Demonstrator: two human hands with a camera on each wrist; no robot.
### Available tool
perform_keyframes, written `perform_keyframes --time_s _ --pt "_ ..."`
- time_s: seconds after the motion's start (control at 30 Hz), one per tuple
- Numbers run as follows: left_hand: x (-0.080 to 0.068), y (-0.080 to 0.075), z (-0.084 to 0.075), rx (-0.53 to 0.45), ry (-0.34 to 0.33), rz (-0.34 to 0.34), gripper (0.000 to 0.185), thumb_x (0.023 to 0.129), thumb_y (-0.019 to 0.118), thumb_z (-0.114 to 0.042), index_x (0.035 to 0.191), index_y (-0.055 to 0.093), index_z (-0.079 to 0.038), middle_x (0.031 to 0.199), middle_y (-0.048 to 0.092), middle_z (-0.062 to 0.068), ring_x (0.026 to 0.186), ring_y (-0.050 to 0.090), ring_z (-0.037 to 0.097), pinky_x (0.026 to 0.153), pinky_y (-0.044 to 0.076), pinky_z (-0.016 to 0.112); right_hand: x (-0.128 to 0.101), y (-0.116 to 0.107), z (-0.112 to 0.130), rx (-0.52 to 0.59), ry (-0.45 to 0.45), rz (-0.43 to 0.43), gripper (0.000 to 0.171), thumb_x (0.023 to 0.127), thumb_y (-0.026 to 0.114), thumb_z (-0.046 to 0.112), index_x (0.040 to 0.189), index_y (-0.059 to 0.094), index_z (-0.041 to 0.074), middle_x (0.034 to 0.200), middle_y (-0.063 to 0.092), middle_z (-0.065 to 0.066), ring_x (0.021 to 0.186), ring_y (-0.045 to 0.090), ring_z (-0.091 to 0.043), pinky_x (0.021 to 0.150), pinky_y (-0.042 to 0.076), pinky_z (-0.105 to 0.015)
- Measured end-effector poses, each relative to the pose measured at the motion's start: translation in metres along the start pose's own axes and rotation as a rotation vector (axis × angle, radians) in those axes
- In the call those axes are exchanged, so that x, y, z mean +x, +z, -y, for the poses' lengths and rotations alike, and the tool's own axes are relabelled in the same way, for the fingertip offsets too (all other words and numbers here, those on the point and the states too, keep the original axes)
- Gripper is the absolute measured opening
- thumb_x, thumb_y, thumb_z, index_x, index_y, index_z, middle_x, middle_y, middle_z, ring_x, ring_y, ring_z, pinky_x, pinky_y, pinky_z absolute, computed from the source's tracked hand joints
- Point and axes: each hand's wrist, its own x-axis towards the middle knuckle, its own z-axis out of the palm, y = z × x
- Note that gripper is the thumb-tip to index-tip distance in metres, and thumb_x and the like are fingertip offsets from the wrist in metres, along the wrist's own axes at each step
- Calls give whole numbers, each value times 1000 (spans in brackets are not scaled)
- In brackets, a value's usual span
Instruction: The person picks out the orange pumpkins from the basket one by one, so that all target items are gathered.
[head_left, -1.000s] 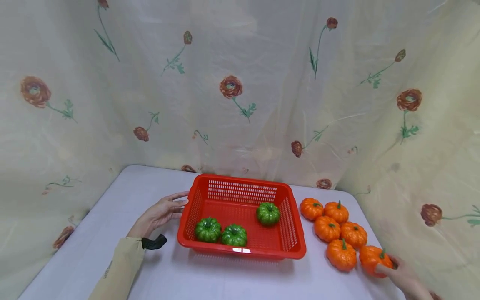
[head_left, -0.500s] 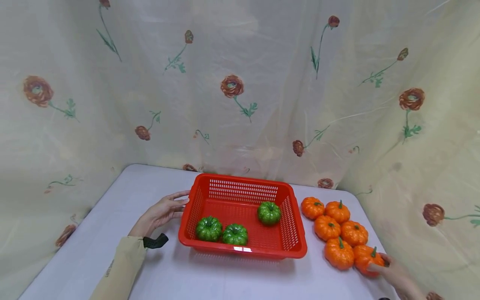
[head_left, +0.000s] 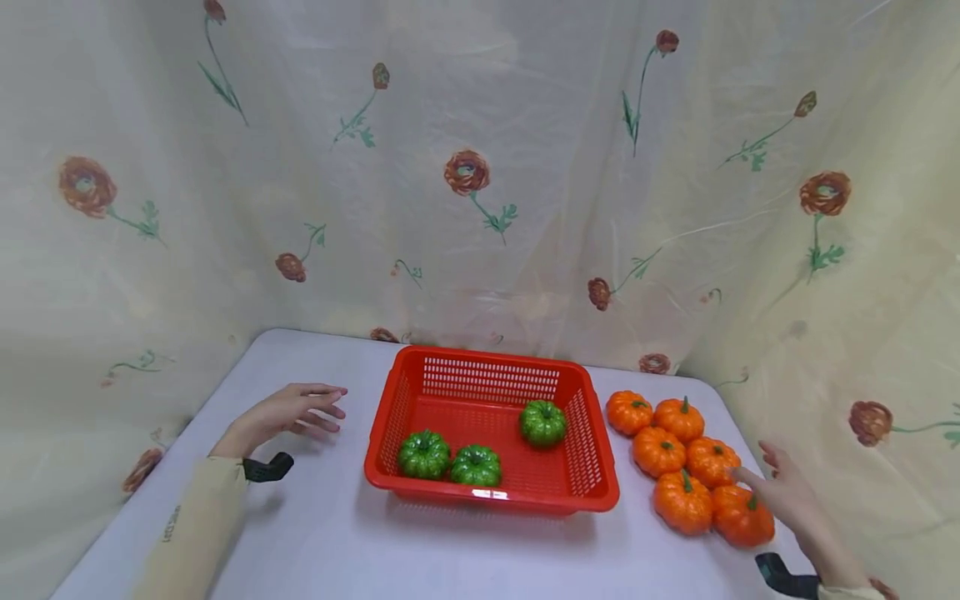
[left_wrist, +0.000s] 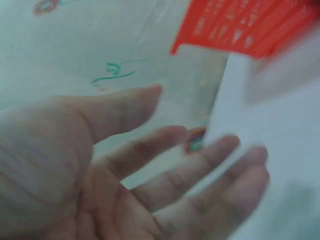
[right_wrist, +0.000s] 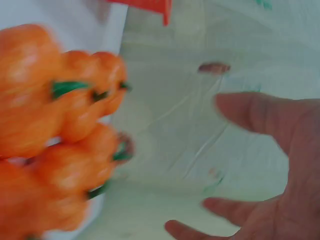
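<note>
My left hand (head_left: 288, 412) hovers off the left side of the red basket (head_left: 491, 498), fingers spread loosely and palm bare in the left wrist view. Inside the basket sit three small green pumpkins: one at the right (head_left: 543, 423) and two side by side at the front left, (head_left: 424, 455) being the leftmost pumpkin. My right hand (head_left: 787, 492) is at the right of a cluster of small orange pumpkins (head_left: 683, 502), close by the front-right pumpkin (head_left: 742, 516). In the right wrist view its thumb and fingers stand apart, holding nothing.
The white table (head_left: 315, 533) bears the basket in the middle and the orange pumpkins in two rows at the right. A floral curtain (head_left: 540, 208) hangs behind and along both sides, close to the table's right edge.
My left hand has left the basket's side and moved left. My right hand set the front-right orange pumpkin against its neighbour, let it go and drew up and away.
</note>
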Motion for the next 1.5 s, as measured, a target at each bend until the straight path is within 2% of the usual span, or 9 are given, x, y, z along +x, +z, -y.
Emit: perform_keyframes --time_s 0.13,0.33,0.47,0.6,0.7,0.87,1.1,1.33,1.5 --pt "-11 -25 -38 268 29 -17 66 96 55 -44 144 41 -1 132 55 27 106 65 35 86 58 44 1 -7 48 -119 -223 -35 98 94 48 56 152 -9 0 150 5 -40 133 14 -60 101 24 -77" --pt "-16 -21 -129 772 125 -241 84 90 53 -61 149 33 -4 153 22 33 136 26 55 103 28 75 12 -4 144 -326 -497 -101 100 88 55 62 156 -6 19 155 -14 -32 136 -4 -64 98 10 -84" --pt "-17 2 -177 908 58 -258 110 75 58 -76 156 10 -20 158 -16 26 139 -14 59 95 4 87 13 8 188 -451 -531 -101 100 86 49 70 154 -11 28 153 -31 -24 134 -20 -62 95 14 -85" --pt "-19 20 -208 954 -18 -207 122 69 61 -79 155 -9 -27 153 -35 20 134 -25 60 91 4 89 8 20 211 -567 -497 -55 97 84 36 81 152 -17 34 151 -35 -22 132 -23 -63 85 12 -89" --pt "-19 25 -217 1015 -55 -188 120 71 59 -80 154 -11 -28 153 -34 21 135 -22 61 90 8 89 4 23 215 -626 -486 -9 92 87 32 78 151 -16 35 154 -30 -19 132 -24 -63 82 4 -92" --pt "-18 25 -212 1027 -85 -180 119 74 60 -76 154 -10 -25 153 -32 23 135 -20 62 92 8 88 -1 23 207 -798 -582 60 64 101 44 40 154 10 34 160 -17 -16 132 -17 -66 77 11 -92" --pt "1 34 -208 1021 -63 -144 118 74 63 -73 155 -9 -24 152 -34 22 134 -25 60 94 6 87 -12 20 182 -661 -411 10 90 87 26 80 153 -13 33 152 -29 -27 129 -7 -72 82 11 -92" --pt "22 54 -222 1055 2 -112 121 72 63 -74 154 -10 -24 152 -33 22 133 -27 60 92 7 88 -29 -1 160 -768 -438 3 60 100 45 41 152 17 40 161 -18 -10 130 -11 -71 77 16 -92" --pt "29 65 -231 1092 86 -82 118 75 64 -71 155 -6 -22 154 -28 25 136 -22 60 95 6 87 -44 -5 146 -639 -328 -108 95 84 35 81 155 -2 30 156 -22 -24 136 -6 -64 91 9 -88"
